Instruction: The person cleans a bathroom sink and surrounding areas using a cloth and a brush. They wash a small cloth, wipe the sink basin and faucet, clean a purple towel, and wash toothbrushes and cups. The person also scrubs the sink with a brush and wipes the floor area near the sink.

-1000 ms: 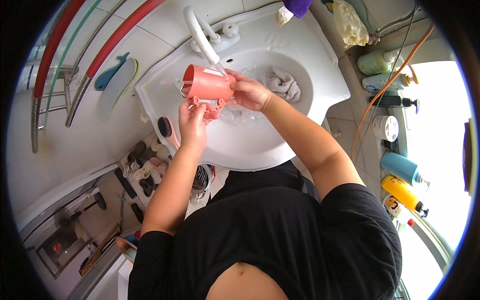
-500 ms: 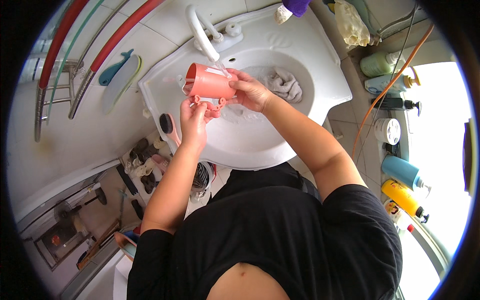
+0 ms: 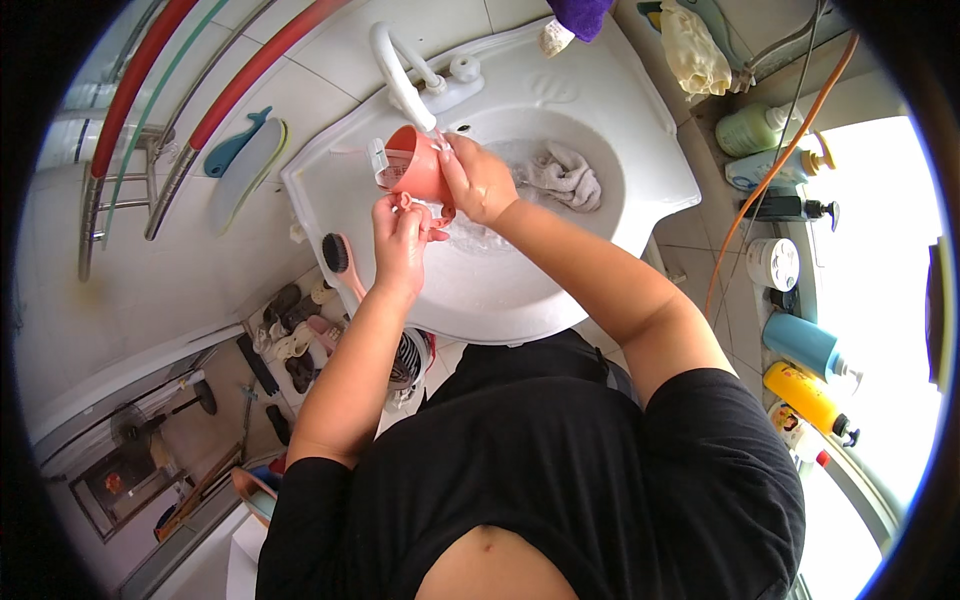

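Under the white faucet [image 3: 398, 80], a coral-pink cup [image 3: 425, 172] lies tilted on its side, its mouth toward the left. My right hand [image 3: 482, 182] is closed round its base end, where water from the spout runs over it. My left hand [image 3: 398, 235] pinches a pink looped part along the cup's lower side; whether this is joined to the cup I cannot tell. A clear-and-white piece [image 3: 379, 160] shows at the cup's mouth. Below is the white sink [image 3: 490, 292], with water in its basin and a wet pale cloth [image 3: 565, 180] at its right side.
A pink-handled brush [image 3: 338, 255] rests on the sink's left rim. Several pump bottles, among them a blue one [image 3: 803, 342], line the window sill at right. An orange hose [image 3: 780, 170] hangs beside them. Red-covered rails [image 3: 215, 105] stand at upper left; shoes lie below.
My right hand has turned and shifted left over the cup's base. The cup has tilted and moved slightly left, and the clear-and-white piece at its mouth shows more.
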Motion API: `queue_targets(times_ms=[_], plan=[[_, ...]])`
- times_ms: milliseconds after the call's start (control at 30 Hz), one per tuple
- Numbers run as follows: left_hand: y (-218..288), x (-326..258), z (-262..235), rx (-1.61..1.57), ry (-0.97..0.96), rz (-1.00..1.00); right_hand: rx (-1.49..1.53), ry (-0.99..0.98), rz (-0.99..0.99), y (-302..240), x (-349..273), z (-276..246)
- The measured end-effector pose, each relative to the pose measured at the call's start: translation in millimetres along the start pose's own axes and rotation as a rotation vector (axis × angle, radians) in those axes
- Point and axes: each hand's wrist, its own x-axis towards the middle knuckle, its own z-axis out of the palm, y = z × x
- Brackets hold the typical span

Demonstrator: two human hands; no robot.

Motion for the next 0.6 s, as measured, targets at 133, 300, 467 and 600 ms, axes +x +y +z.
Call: queue_targets(times_ms=[133,300,467,600], plan=[[8,3,-5,0.118,-0.115,-0.052,0.648,-0.540,0.619,23,33,-4],[2,21,-30,0.128,-0.148,-0.050,0.803,-0.713,0.570,15,28,-27],[-19,44,-28,0.188,0.079,0.048,0.777,-0.525,0.411,24,15,-9],[-36,36,-6,-0.139,-0.044,0.192,0.154,-0.140,0.161,0,-4,6]])
